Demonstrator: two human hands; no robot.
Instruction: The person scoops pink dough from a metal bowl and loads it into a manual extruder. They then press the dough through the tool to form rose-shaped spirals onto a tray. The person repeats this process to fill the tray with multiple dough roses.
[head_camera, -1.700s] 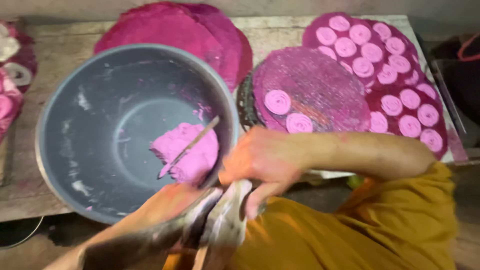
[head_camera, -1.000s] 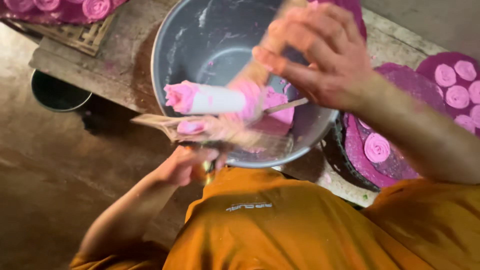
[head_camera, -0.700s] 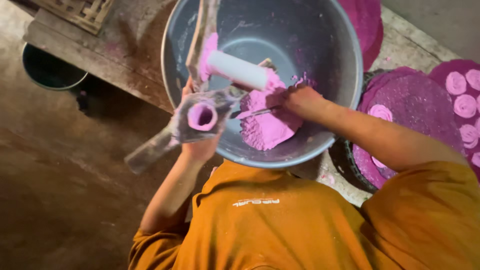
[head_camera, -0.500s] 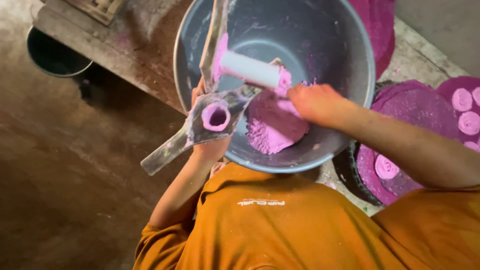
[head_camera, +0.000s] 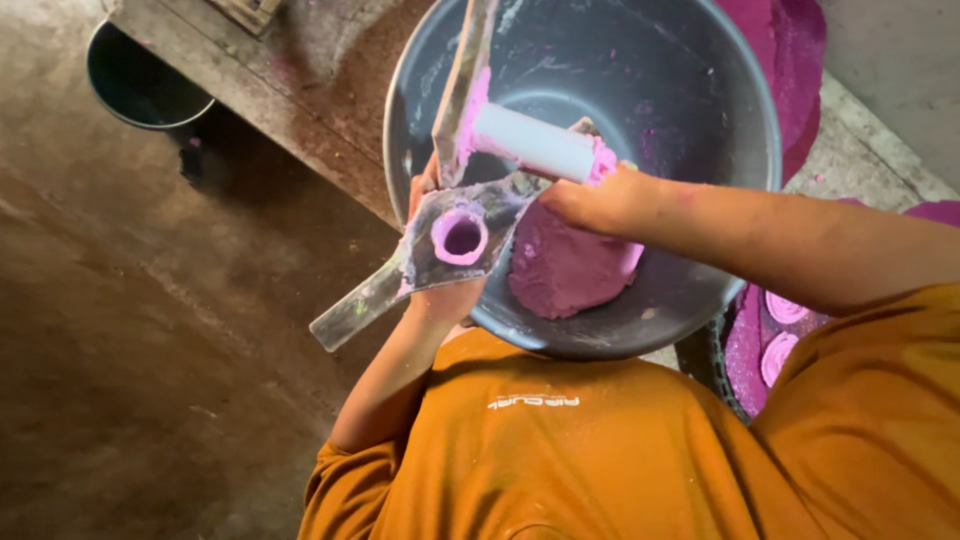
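Note:
My left hand (head_camera: 443, 298) grips a dough-smeared wooden press (head_camera: 420, 265) over the near rim of a big grey bowl (head_camera: 690, 90). The press's round barrel opening (head_camera: 460, 237) faces me, ringed with pink dough. Its white plunger (head_camera: 530, 142) swings up on a wooden arm (head_camera: 462, 80) above the bowl. My right hand (head_camera: 590, 200) reaches into the bowl, fingers curled on the top of a pink dough lump (head_camera: 570, 268), right beside the plunger's end.
The bowl stands on a worn wooden bench (head_camera: 280, 100). A dark bucket (head_camera: 140, 85) sits on the floor at the upper left. Pink mats (head_camera: 795, 70) lie behind the bowl, and small pink discs (head_camera: 782, 335) lie on a mat at the right.
The view has swung from the disc-covered mats to the bowl's left side. My left hand raised the press and opened it; my right hand moved down onto the dough lump.

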